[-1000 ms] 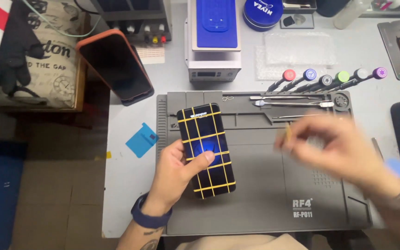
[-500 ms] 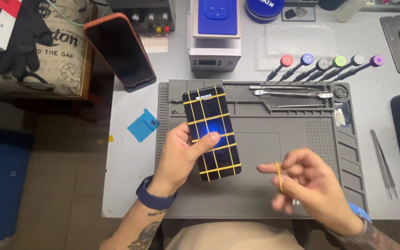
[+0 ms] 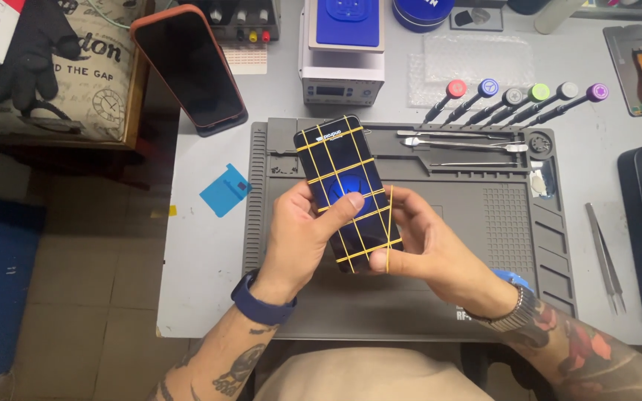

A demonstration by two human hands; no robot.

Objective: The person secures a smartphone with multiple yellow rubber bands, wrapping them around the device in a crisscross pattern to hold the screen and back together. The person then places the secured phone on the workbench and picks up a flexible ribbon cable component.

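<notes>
- Dark smartphone [image 3: 345, 186], screen up, bound in a grid of yellow rubber bands [image 3: 336, 165]; it is held just above the grey work mat [image 3: 484, 223], near the mat's middle, top end tilted away from the person.
- Left hand [image 3: 299, 241] is closed around the phone's lower left edge, thumb lying across the glass.
- Right hand [image 3: 429, 249] pinches one more yellow band at the phone's lower right corner; the band is stretched up along the right edge, fingers narrow on it, not on the phone body.
- Progress, as a judgement: several bands already cross the phone both ways; the one in the right hand looks only part seated. Whether more are wanted cannot be told.
- Along the mat's top edge: metal pry tools [image 3: 462, 141] in their grooves, then a row of screwdrivers with coloured caps [image 3: 514, 100] just beyond.
- Behind the mat: a small white-and-blue heating unit [image 3: 343, 52]; to its left a second phone in an orange case [image 3: 191, 67], leaning.
- Blue card [image 3: 226, 190] on the table left of the mat; tweezers [image 3: 603, 256] right of it, well apart from the hands.
- Room: the mat's lower half and right compartments are bare; the table's near edge sits just below the wrists, so open room lies forward and right.
</notes>
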